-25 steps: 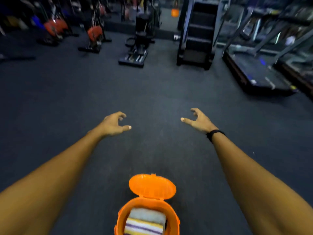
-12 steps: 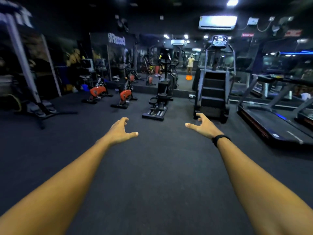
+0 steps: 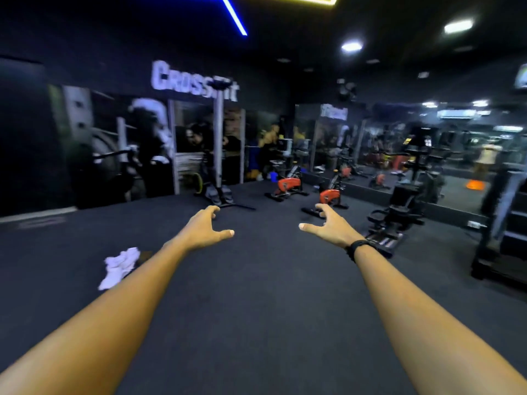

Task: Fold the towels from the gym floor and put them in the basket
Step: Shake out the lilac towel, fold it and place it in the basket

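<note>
Reaching out, my left hand [image 3: 204, 229] and right hand [image 3: 328, 226] are spread and empty; I seem between towels, needing next the white towel [image 3: 119, 266] crumpled lower left on the floor [image 3: 271, 295].

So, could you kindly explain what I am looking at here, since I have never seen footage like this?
There is no machine here: a person wears one wide-angle camera on the head, so you see their own two bare arms stretched forward. The left hand and the right hand are both open, fingers spread and loosely bent, and hold nothing. The right wrist carries a black wristband. Below is the dark gym floor. On it, left of the left forearm, lies a crumpled white towel, not yet folded. Farther back stand orange exercise bikes, with mirrors behind them. No basket shows in this picture.
</note>
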The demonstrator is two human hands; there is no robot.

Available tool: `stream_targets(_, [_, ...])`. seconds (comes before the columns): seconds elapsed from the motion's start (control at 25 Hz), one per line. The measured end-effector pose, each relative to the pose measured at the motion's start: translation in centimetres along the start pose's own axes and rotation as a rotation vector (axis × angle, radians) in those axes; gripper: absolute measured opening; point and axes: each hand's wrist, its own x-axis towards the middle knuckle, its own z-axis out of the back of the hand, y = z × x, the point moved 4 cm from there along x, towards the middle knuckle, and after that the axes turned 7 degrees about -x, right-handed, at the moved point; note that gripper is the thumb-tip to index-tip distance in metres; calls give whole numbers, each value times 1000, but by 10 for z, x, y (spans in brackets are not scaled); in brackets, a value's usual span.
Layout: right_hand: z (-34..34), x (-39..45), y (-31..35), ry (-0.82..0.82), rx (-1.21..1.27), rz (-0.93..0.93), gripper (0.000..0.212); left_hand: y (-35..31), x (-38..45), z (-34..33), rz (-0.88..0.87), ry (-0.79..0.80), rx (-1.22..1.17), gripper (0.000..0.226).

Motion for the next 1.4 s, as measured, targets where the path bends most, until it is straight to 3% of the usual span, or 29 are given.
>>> stream_targets(0.64, [-239, -14, 300, 408, 14, 554, 78, 165, -282, 301, 511, -563, 261, 63])
stream_targets(1.0, [-386, -27, 465, 476, 22, 659, 76, 287, -360, 442, 601, -656, 302, 63])
stream_targets(1.4, [-504, 15, 605, 462, -10, 645, 76, 415, -337, 586, 580, -626, 277, 66])
